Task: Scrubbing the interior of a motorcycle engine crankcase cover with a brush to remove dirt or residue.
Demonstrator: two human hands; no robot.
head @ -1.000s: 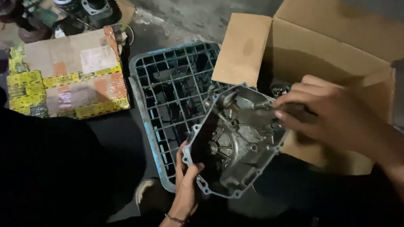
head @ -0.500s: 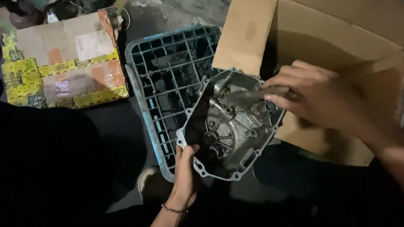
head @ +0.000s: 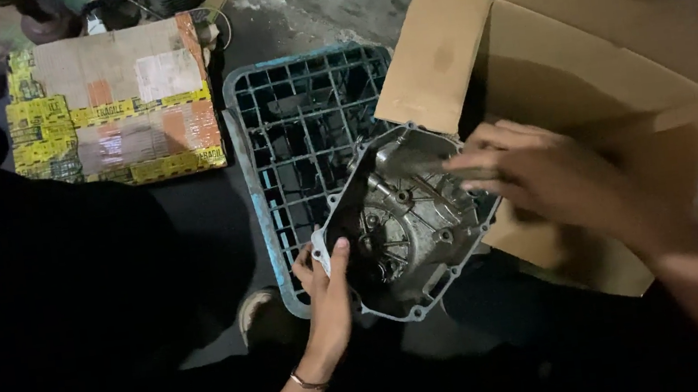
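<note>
At the far left a taped cardboard box (head: 110, 104) with yellow and orange strips lies flat on the dark floor, with dark machine parts (head: 130, 1) just beyond it at the far edge. To its right sits a blue plastic crate (head: 274, 143) with a grid of open cells. Over the near right corner of that crate a grey metal engine cover (head: 403, 220) is held tilted, its ribbed hollow side facing up and its bolt-hole flange running round the rim. The left hand (head: 324, 289) grips the cover's near left edge, thumb curled over the flange and fingers underneath; a thin bracelet (head: 308, 382) circles that wrist. The right hand (head: 541, 176) reaches in from the right over the cover's far right part, fingers extended and close together, resting on or just above the metal; it is blurred, so whether it pinches anything cannot be told. Behind it, at the right, stands an open brown cardboard carton (head: 610, 47) with its flaps raised
</note>
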